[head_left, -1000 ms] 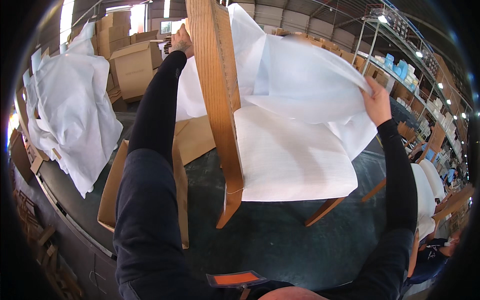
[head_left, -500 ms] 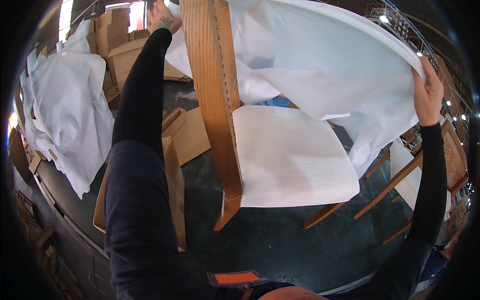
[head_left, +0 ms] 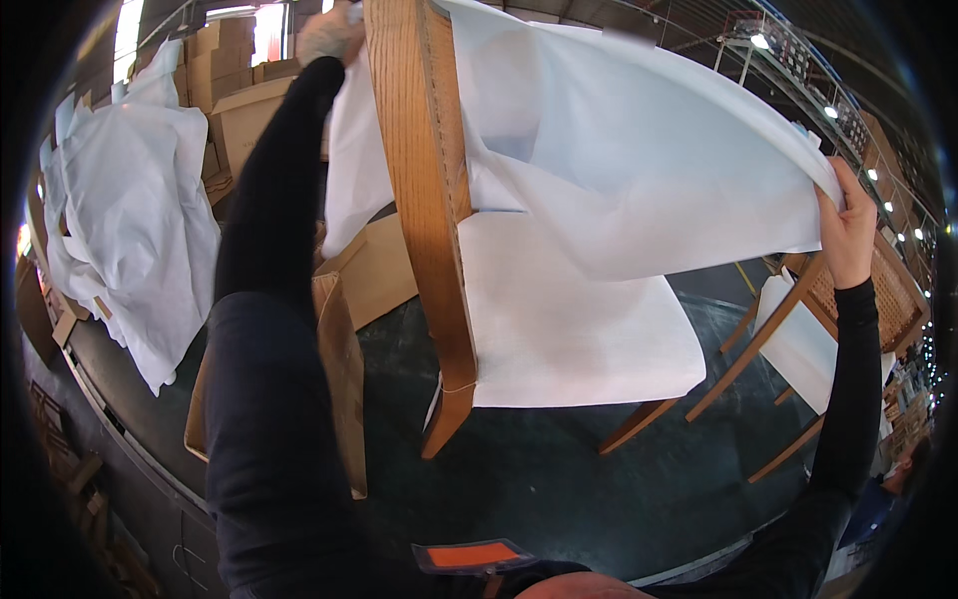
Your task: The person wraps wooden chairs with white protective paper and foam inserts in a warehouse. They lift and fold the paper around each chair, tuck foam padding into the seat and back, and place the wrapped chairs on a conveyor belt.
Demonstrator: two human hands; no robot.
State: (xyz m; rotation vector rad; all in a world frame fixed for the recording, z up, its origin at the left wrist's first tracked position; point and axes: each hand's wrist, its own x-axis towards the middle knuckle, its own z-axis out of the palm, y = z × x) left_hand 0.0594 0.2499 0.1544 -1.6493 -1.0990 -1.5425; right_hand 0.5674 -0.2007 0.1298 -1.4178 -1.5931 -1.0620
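Note:
A wooden chair [head_left: 424, 200] with a pale upholstered seat [head_left: 589, 349] stands in front of me, its tall back nearest my left arm. A thin white sheet [head_left: 649, 160] is spread beside the chair back and above the seat, covering the seat's far part. At the right, my right hand [head_left: 848, 225] is closed on the sheet's edge, thumb and fingers pinching it. My left hand [head_left: 329, 35] is raised at the upper left, beyond the chair back and beside the sheet. It is blurred, so its grip does not show clearly.
Another white sheet [head_left: 140, 220] drapes over something at the left. Open cardboard cartons [head_left: 344, 384] lie by my left arm, with more boxes [head_left: 220, 60] stacked behind. A cane-backed chair [head_left: 878, 290] stands at the right. A person [head_left: 878, 504] is partly visible at the lower right.
The sheet has spread flatter, and part of it now hangs left of the chair back. My right hand has moved slightly down. The blue item behind the seat is now hidden.

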